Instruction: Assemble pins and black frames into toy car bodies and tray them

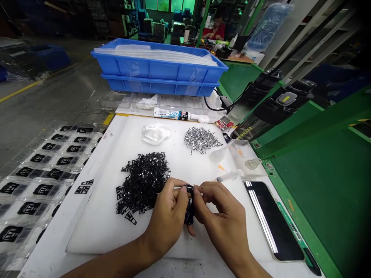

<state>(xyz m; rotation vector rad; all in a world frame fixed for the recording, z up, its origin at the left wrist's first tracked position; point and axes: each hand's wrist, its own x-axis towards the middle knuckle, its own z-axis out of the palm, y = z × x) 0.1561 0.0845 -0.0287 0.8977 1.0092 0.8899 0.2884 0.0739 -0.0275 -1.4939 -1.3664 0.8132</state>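
Note:
Close together over the front of the white foam pad (95, 227), my left hand (171, 208) and my right hand (222, 210) both pinch a small glossy black plastic part (189, 214). A thin silvery piece shows at its top edge between my fingertips; its exact shape is too small to tell. The lower end of the black part hangs down between the hands, with a fingertip beneath it. Just left of my left hand lies a heap of black plastic frame pieces (145, 181). Farther back on the pad is a pile of small silver metal pins (201, 139).
Two stacked blue bins (159, 73) stand at the back, behind a glue tube (171, 114). On the right lie a phone (274, 220) and a syringe (230, 175). Clear trays with black parts (43, 189) fill the left side. A person (216, 31) sits far behind.

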